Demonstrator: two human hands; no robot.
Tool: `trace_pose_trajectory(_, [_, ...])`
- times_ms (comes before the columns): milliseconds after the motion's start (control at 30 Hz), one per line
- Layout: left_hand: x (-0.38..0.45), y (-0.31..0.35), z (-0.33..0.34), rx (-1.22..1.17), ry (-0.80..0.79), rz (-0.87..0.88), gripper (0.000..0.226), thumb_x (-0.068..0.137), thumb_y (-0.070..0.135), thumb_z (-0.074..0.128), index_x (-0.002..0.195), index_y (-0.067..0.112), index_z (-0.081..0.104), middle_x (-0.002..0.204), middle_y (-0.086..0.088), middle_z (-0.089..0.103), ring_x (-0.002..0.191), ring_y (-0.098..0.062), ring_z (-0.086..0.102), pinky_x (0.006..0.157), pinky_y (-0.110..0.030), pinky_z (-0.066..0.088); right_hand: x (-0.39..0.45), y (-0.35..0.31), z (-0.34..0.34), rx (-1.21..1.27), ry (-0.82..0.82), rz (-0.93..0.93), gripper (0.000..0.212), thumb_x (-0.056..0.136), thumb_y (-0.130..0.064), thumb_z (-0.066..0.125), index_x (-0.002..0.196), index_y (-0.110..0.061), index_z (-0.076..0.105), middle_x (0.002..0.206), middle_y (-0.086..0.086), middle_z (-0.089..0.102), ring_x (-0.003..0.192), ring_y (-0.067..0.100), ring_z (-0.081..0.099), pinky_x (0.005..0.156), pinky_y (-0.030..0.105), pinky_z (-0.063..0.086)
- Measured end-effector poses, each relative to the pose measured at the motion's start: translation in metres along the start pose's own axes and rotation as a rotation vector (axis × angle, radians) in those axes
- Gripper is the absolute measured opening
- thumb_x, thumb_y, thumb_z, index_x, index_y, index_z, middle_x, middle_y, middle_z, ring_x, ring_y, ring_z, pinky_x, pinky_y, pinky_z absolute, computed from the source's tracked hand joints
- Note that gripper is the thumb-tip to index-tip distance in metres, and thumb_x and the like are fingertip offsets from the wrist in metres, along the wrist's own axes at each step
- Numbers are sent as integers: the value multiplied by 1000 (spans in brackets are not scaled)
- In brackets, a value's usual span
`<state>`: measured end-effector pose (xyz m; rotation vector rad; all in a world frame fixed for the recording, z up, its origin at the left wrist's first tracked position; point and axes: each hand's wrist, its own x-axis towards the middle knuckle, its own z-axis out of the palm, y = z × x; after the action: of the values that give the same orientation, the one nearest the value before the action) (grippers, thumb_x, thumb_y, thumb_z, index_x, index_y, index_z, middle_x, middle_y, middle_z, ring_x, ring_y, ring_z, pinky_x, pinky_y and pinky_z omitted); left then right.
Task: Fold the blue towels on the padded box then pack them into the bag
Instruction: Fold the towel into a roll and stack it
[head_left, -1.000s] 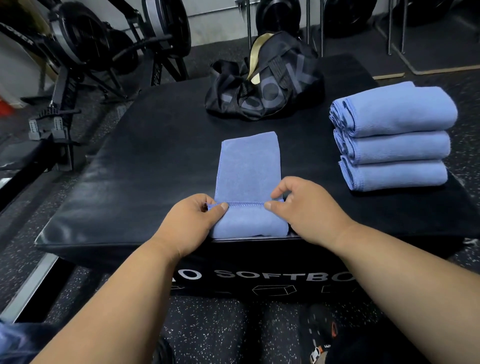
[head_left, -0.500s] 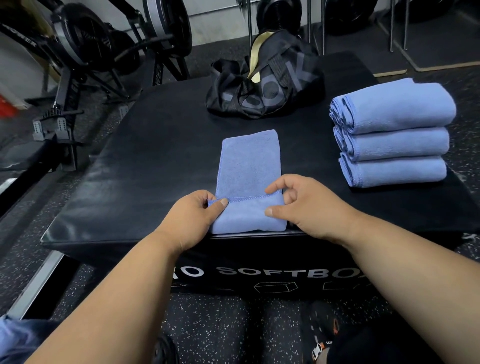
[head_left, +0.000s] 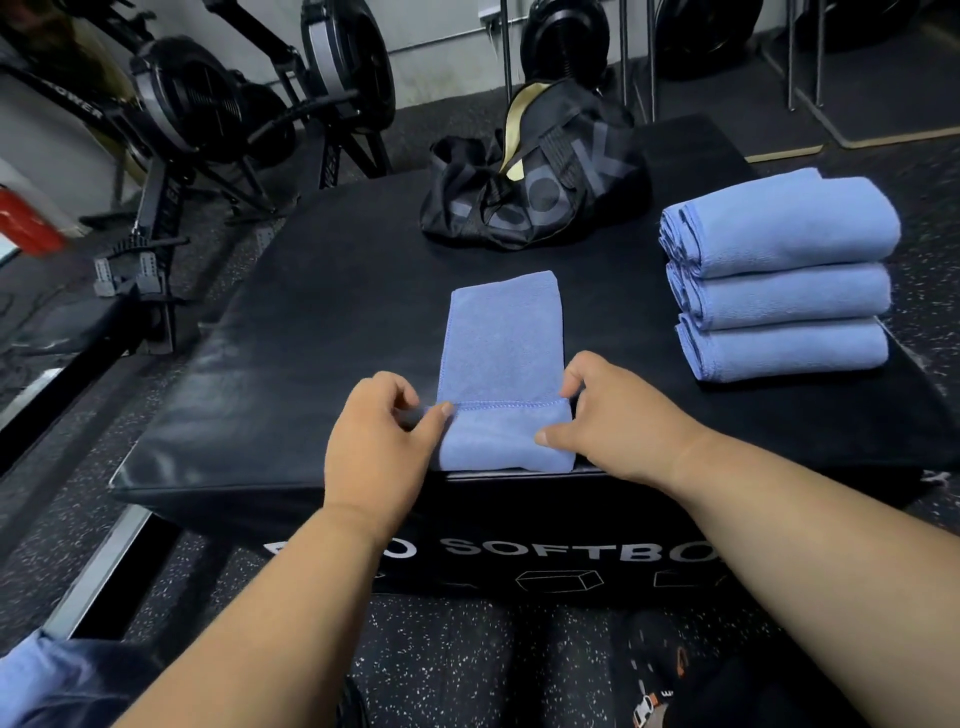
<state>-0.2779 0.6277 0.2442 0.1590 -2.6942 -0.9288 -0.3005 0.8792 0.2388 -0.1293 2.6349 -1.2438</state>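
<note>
Folding the fourth blue towel at the near edge of the padded box (head_left: 270, 332)

The left hand (head_left: 379, 441) and right hand (head_left: 618, 421) each pinch a corner of the blue towel's (head_left: 501, 338) turned-up near hem; its long axis runs straight away from them, toward the black duffel bag (head_left: 535, 187).

Left hand (head_left: 382, 434): my forearm bare, reaching forward; thumb and curled fingers (head_left: 402, 392) pinching the near fold of the towel (head_left: 501, 338) at its left edge. Right hand (head_left: 618, 415): forearm bare, angled in from the right; thumb and curled fingers pinching the fold's right edge.
</note>
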Motion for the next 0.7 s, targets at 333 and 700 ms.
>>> trace_pose_trajectory(333, [-26,-38,6,404,-492,533,69,103,66,34,166,42,18,175,15,8,163,-24,2,127,-55,24,-16,2,-2,-269,98,-531,43,80,-62,68,120,-45,66,129,-13,53,120,15,48,109,36,39])
trace_pose_trajectory(700, [-5,-38,1,393,-550,523,64,102,62,34,163,47,25,170,21,14,157,-26,26,128,-38,24,-13,16,6,-512,-87,-544,59,97,-45,53,154,-54,41,169,3,27,154,24,23,126,44,13])
